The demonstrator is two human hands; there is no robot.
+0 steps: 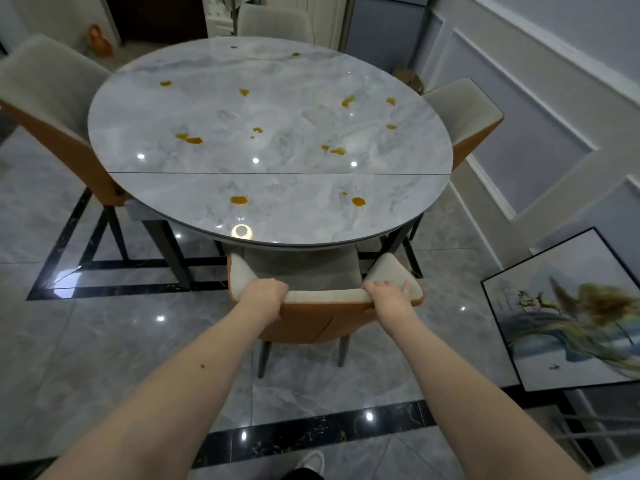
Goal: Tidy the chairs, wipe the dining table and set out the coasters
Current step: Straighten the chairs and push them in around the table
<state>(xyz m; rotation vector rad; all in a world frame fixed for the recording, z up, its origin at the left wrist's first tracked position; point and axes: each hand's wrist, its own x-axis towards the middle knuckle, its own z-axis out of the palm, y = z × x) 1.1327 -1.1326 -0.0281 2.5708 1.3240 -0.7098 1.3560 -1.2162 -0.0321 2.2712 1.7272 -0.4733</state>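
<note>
A round grey marble dining table point(270, 209) fills the middle of the view, dotted with several orange-brown spill spots point(239, 200). Right in front of me stands a chair point(325, 296) with a beige seat side and orange back, its seat under the table's near edge. My left hand point(265, 295) grips the top of its backrest on the left. My right hand point(388, 293) grips the same top edge on the right, fingers curled over it. No coasters or cloth are in view.
Three more chairs stand around the table: left point(52, 98), far side point(273, 20), right point(464, 112). A framed painting point(568, 313) leans on the floor by the right wall. An orange object point(98, 39) sits on the floor at the far left.
</note>
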